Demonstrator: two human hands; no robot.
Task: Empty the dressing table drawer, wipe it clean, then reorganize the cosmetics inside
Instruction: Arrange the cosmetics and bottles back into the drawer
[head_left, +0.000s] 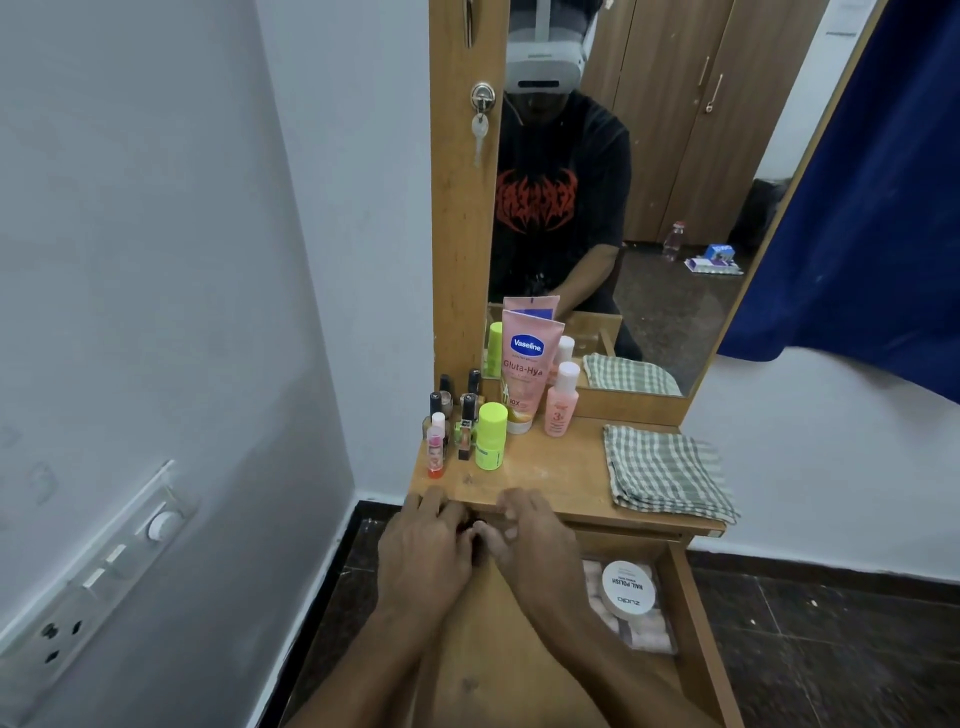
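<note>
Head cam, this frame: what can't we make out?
Head view:
- Anything between left hand and right hand: fingers cover it; grip unclear.
- Drawer floor, left part: forearms cover it; rear hidden under tabletop.
- Drawer near end: cut off by bottom edge.
- Nail polish bottles, labels: too small.

"Vaseline", "Gluta-Hya" and "10X" on the pink tube (527, 374), "3" on the small pink bottle (562, 408), "NAIL POLISH" and "zudio", upside down, on the white round tub (628, 590) in the drawer (696, 623).
</note>
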